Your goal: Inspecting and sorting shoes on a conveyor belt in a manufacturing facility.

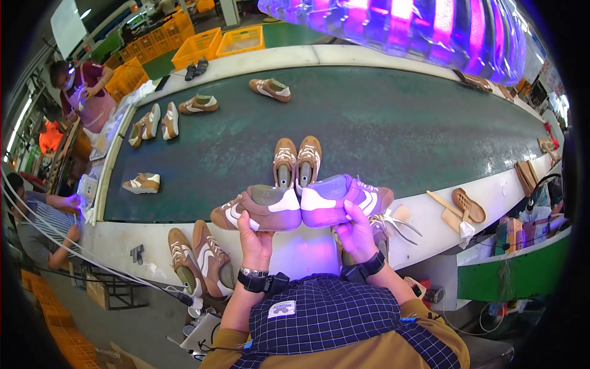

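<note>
My left hand (pixel 253 246) grips a brown sneaker (pixel 258 209) with white heel and side stripe, its toe pointing left. In my right hand (pixel 357 237) is the matching sneaker (pixel 341 202), toe to the right and tinted purple by the lamp's light. The two white heels meet in front of me. Just beyond them, a pair of brown sneakers (pixel 297 158) stands side by side on the green belt (pixel 393 135). Another pair (pixel 201 257) rests on the white ledge by my left arm. Beside my right hand lie pincers (pixel 398 224), next to a partly hidden sneaker.
Several sneakers (pixel 200 104) stand on the belt at the far left. A purple-lit clear lamp cover (pixel 405 31) hangs at the top right. On the right ledge lie a shoe sole (pixel 468 205) and a wooden-handled tool (pixel 444 203). Co-workers (pixel 83 92) are at the left, near yellow crates (pixel 196 48).
</note>
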The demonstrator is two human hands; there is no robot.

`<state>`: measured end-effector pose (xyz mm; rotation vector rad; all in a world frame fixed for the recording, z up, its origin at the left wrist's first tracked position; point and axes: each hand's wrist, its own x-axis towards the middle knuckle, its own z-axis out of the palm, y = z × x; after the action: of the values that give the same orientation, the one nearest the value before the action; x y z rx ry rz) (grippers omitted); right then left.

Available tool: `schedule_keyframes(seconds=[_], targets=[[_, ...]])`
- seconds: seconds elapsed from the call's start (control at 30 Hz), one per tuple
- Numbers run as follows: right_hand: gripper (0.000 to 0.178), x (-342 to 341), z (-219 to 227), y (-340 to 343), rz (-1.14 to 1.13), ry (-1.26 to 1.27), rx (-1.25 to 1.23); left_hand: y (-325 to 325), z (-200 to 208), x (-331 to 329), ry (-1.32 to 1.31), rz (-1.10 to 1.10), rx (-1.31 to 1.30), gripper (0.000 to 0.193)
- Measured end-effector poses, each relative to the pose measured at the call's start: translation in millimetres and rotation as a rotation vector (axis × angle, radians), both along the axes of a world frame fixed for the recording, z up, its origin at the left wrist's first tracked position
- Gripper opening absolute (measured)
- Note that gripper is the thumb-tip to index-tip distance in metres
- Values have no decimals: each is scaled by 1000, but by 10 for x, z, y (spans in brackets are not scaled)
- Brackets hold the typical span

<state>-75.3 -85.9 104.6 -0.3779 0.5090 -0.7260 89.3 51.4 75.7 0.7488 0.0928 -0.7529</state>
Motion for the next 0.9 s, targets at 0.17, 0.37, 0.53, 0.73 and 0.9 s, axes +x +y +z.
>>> schedule_keyframes(seconds=[0.17,0.37,0.53,0.73,0.9], targets=[[45,-1,-6,7,-11,-1,20,-3,-11,3,16,-2,15,49],[44,4,-30,1,-24,-11,22,-20,-25,-22,14,9,4,48],[43,5,-29,15,-14,-8,30,-9,-91,-10,18,0,27,47],[36,4,9,25,-4,21,-59,3,-71,-33,-48,-8,47,46],[35,-9,-15,-7,5,25,-115,20,47,-42,-130,31,83,47]])
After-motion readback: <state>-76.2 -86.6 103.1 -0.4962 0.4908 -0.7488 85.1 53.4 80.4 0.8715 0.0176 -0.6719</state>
